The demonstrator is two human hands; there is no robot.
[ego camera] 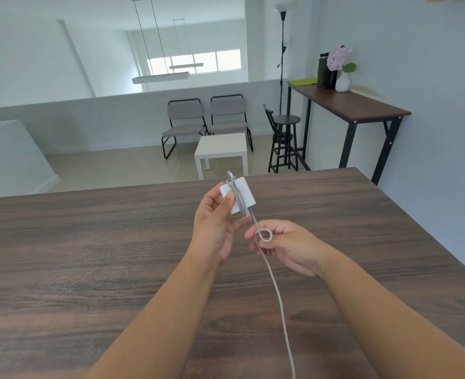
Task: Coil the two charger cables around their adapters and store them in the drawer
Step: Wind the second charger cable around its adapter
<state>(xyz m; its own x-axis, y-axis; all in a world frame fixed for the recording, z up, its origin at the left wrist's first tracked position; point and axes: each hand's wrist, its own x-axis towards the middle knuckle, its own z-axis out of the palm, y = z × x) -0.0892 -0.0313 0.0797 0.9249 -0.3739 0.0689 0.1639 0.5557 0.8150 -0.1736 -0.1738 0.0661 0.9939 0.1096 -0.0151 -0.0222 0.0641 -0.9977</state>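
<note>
Fingers of the left hand [217,214] curl round a white, rounded-corner plastic charger adapter [238,196], the thumb pressed on its near face, holding it up above the table. Fingers of the right hand [283,246] pinch a grey braided charger cable [276,291] just below the adapter, where the cord makes one small closed loop against the fingertips.

Largest in the scene is the dark walnut-grain wooden table [89,255], which fills the near half of the view; both bare forearms reach over it from the near edge. Far right along the wall stands a tall brown-topped console table on black metal legs [362,108], bearing a white vase with a pale purple flower [342,75], a dark bottle and a lime-green sheet. Two grey padded chairs with black frames [206,121] stand side by side by the far low wall, a small white square side table [221,149] just in front of them, and a black wooden bar stool [284,138] to their right. A black floor lamp with a white shade [282,36] rises behind the stool.

Several turns of the cable lie across the adapter's middle, with a short bend sticking out past its far end. From the right hand the loose length runs down toward the near edge and out of view.
</note>
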